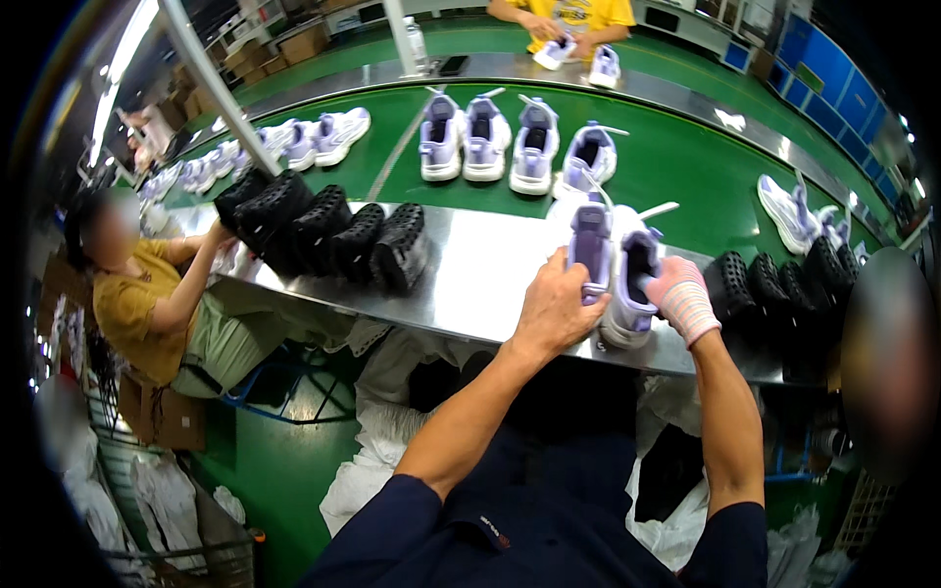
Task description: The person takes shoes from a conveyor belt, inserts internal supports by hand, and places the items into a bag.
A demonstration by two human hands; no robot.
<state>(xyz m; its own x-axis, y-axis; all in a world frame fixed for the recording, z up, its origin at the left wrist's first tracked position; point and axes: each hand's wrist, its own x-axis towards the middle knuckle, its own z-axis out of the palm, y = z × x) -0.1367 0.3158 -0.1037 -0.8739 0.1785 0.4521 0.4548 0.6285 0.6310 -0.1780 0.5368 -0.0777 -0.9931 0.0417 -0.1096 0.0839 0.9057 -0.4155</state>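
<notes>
Two white and lavender sneakers stand side by side on the metal ledge before me, toes pointing away. My left hand (pixel 561 306) is closed round the heel of the left sneaker (pixel 591 243), which looks slightly raised. At the right sneaker (pixel 630 312), my right hand (pixel 683 294) grips the collar by its opening; its fingertips are partly hidden there. A pale striped glove covers part of my right hand. Just beyond, another lavender sneaker (pixel 591 155) rests on the green belt, beside several more in a row (pixel 482 142).
Black perforated blocks (pixel 338 230) line the ledge at left, with more (pixel 769 284) at right. Sneakers (pixel 338 135) continue along the green belt (pixel 676 167). A co-worker (pixel 162 294) sits at left; another person (pixel 569 24) handles sneakers across the belt. A metal post (pixel 221 93) rises at left.
</notes>
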